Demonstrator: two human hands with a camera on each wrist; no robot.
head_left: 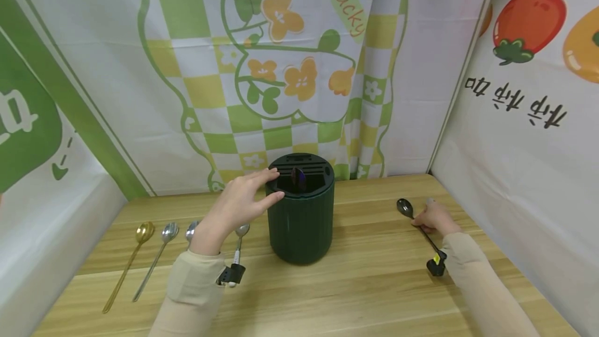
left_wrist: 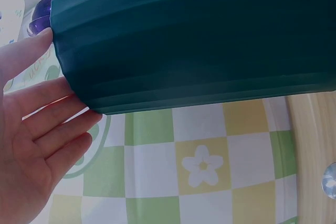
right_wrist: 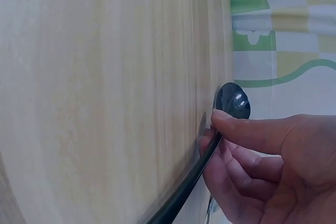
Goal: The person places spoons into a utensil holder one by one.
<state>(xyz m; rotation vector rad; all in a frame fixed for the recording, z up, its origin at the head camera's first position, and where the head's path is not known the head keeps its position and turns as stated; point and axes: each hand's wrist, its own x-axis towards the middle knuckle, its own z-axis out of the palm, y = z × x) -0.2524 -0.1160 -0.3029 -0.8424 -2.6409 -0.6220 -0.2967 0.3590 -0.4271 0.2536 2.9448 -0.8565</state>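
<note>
A dark green ribbed utensil holder (head_left: 301,230) with a black slotted top stands upright at the back middle of the table. The bowl of a purple spoon (left_wrist: 42,17) shows at its opening in the left wrist view. My left hand (head_left: 234,204) touches the holder's rim from the left, fingers fairly straight and thumb apart. On the right, my right hand (head_left: 437,217) pinches a black spoon (right_wrist: 234,100) by the neck, between thumb and fingers. Its bowl points toward the back wall. Part of its handle is hidden by the wrist in the head view.
Left of the holder, a gold spoon (head_left: 144,232), a silver spoon (head_left: 170,231) and two more silver-headed spoons lie on the wooden table (head_left: 365,285). My left arm partly covers those two. Printed cloth walls (head_left: 421,66) enclose the back and sides.
</note>
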